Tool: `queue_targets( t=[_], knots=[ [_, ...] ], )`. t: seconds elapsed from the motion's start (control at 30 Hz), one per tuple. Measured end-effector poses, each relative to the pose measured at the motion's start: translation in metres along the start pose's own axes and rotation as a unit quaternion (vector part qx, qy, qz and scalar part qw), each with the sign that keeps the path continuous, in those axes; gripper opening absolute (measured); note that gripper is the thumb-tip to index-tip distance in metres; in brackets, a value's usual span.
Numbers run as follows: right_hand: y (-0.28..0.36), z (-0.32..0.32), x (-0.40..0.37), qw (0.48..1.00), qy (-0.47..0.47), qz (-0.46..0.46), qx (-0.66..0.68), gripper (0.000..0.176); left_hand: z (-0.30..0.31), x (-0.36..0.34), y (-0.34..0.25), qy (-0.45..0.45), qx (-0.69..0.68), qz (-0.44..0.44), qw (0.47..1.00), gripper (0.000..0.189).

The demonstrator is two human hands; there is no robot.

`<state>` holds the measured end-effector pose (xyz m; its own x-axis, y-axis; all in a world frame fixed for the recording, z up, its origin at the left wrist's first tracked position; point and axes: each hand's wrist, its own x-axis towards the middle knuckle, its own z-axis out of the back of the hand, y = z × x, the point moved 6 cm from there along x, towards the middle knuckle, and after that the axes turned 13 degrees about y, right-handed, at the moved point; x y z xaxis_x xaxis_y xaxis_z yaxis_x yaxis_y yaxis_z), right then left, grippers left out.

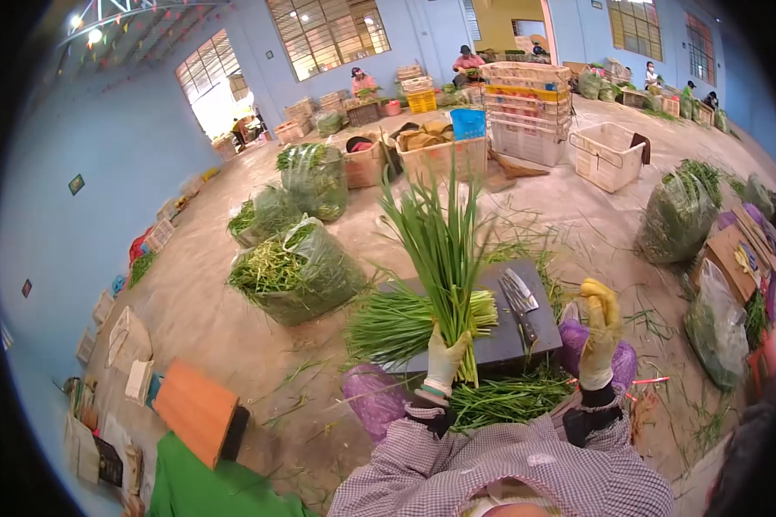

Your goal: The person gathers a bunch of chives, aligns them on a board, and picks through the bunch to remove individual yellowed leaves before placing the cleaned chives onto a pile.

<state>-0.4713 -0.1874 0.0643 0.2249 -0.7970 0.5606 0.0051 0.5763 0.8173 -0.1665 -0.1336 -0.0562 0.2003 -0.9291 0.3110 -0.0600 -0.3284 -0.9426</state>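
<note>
My left hand [445, 360], in a pale glove, is closed around the lower stems of an upright bunch of chives [440, 250]. The long leaves fan upward and away from me. Behind the bunch, a pile of cut chives [392, 326] lies across a dark board [496, 332], its pale stem ends to the right. On the board's right side rests a knife [522, 302] with a dark handle. My right hand [598, 332], in a yellow-stained glove, is raised right of the board, fingers upward with bent tips and nothing visible in them. Loose chives [509, 398] lie between the board and my lap.
Plastic bags of greens [297, 271] stand at left, another bag [681, 211] at right. Farther off are a white crate [608, 155], stacked crates [526, 112] and a blue bucket [468, 124]. An orange board [194, 412] is at lower left. Several people work near the far wall.
</note>
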Motion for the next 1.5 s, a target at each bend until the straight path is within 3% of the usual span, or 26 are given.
queue_targets(
  t=[0.03, 0.07, 0.1, 0.13, 0.2, 0.23, 0.33, 0.4, 0.5, 0.57, 0.63, 0.73, 0.77, 0.83, 0.93, 0.97, 1.07, 1.1, 1.13, 1.17, 1.2, 1.27, 1.3, 1.33, 1.4, 1.5],
  knots=[
    [-0.027, 0.004, -0.003, 0.998, 0.043, -0.037, -0.033, 0.037, -0.005, -0.001, 0.006, -0.015, 0.021, -0.009, 1.0, 0.041],
    [-0.045, -0.011, -0.011, 0.952, 0.158, -0.145, -0.219, 0.048, -0.007, -0.004, 0.009, -0.029, 0.041, -0.018, 0.999, 0.042],
    [-0.064, -0.02, -0.028, 0.847, 0.265, -0.244, -0.391, 0.059, -0.016, -0.004, 0.003, -0.015, 0.072, -0.027, 0.997, 0.042],
    [-0.084, -0.022, -0.048, 0.69, 0.356, -0.329, -0.538, 0.071, -0.021, -0.008, 0.003, -0.017, 0.112, -0.019, 0.993, 0.042],
    [-0.123, -0.027, -0.066, 0.83, 0.379, -0.231, -0.339, 0.104, -0.034, -0.009, 0.004, -0.018, 0.189, -0.009, 0.982, 0.041],
    [-0.104, -0.031, -0.058, 0.89, 0.352, -0.192, -0.216, 0.108, -0.041, -0.01, 0.007, -0.01, 0.197, 0.005, 0.98, 0.045],
    [-0.088, -0.039, -0.026, 0.966, 0.24, -0.099, 0.004, 0.107, -0.058, -0.015, 0.0, -0.005, 0.368, -0.052, 0.929, 0.051],
    [-0.102, -0.045, -0.01, 0.952, 0.25, -0.064, 0.163, 0.093, -0.067, -0.022, 0.008, 0.015, 0.485, -0.077, 0.871, 0.069],
    [-0.153, -0.026, -0.016, 0.891, 0.269, -0.118, 0.347, 0.068, -0.079, -0.029, 0.012, 0.109, 0.55, -0.053, 0.826, 0.081],
    [-0.157, -0.014, -0.007, 0.844, 0.227, -0.056, 0.483, 0.063, -0.082, -0.036, 0.016, 0.153, 0.583, -0.025, 0.798, 0.084],
    [-0.172, -0.001, 0.001, 0.842, 0.147, -0.064, 0.514, 0.056, -0.083, -0.041, 0.023, 0.186, 0.581, -0.038, 0.791, 0.085],
    [-0.182, 0.017, 0.018, 0.933, 0.053, -0.045, 0.352, 0.049, -0.088, -0.047, 0.032, 0.235, 0.573, -0.017, 0.785, 0.085],
    [-0.183, 0.016, 0.019, 0.919, 0.056, -0.119, 0.372, 0.046, -0.09, -0.048, 0.034, 0.242, 0.559, -0.016, 0.793, 0.084],
    [-0.118, -0.001, 0.025, 0.871, 0.061, -0.269, 0.406, 0.039, -0.094, -0.053, 0.046, 0.272, 0.531, 0.001, 0.802, 0.088],
    [-0.065, -0.017, 0.026, 0.895, 0.114, -0.098, 0.42, 0.026, -0.092, -0.056, 0.054, 0.381, 0.51, 0.006, 0.771, 0.1],
    [-0.057, -0.023, 0.023, 0.917, 0.106, -0.146, 0.355, 0.021, -0.087, -0.054, 0.056, 0.435, 0.511, 0.022, 0.741, 0.108],
    [-0.089, -0.031, -0.008, 0.89, 0.185, -0.228, 0.349, 0.02, -0.038, -0.049, 0.064, 0.476, 0.46, 0.127, 0.739, 0.075],
    [-0.066, -0.029, -0.007, 0.897, 0.171, -0.157, 0.376, 0.026, -0.024, -0.037, 0.057, 0.468, 0.466, 0.172, 0.731, 0.06],
    [-0.062, -0.021, -0.012, 0.886, 0.144, -0.159, 0.411, 0.03, -0.011, -0.033, 0.053, 0.464, 0.468, 0.223, 0.719, 0.047],
    [-0.061, -0.02, -0.015, 0.895, 0.13, -0.188, 0.382, 0.031, 0.003, -0.026, 0.055, 0.45, 0.468, 0.209, 0.732, 0.034],
    [-0.062, -0.019, -0.013, 0.905, 0.119, -0.208, 0.352, 0.032, 0.009, -0.018, 0.04, 0.403, 0.471, 0.229, 0.75, 0.031],
    [-0.06, -0.028, -0.019, 0.899, 0.191, -0.193, 0.343, 0.033, 0.005, -0.001, 0.024, 0.342, 0.478, 0.23, 0.776, 0.036],
    [-0.061, -0.032, -0.018, 0.896, 0.234, -0.182, 0.332, 0.033, -0.004, 0.008, 0.019, 0.31, 0.444, 0.117, 0.833, 0.043],
    [-0.055, -0.034, -0.023, 0.888, 0.215, -0.123, 0.387, 0.033, -0.02, 0.006, 0.006, 0.277, 0.4, 0.008, 0.874, 0.052],
    [-0.053, -0.037, -0.032, 0.876, 0.166, -0.187, 0.413, 0.03, -0.062, 0.007, -0.006, 0.282, 0.243, -0.007, 0.928, 0.067],
    [-0.058, -0.036, -0.024, 0.908, 0.244, -0.167, 0.297, 0.028, -0.113, 0.002, -0.002, 0.308, 0.176, -0.07, 0.932, 0.067]
  ],
)
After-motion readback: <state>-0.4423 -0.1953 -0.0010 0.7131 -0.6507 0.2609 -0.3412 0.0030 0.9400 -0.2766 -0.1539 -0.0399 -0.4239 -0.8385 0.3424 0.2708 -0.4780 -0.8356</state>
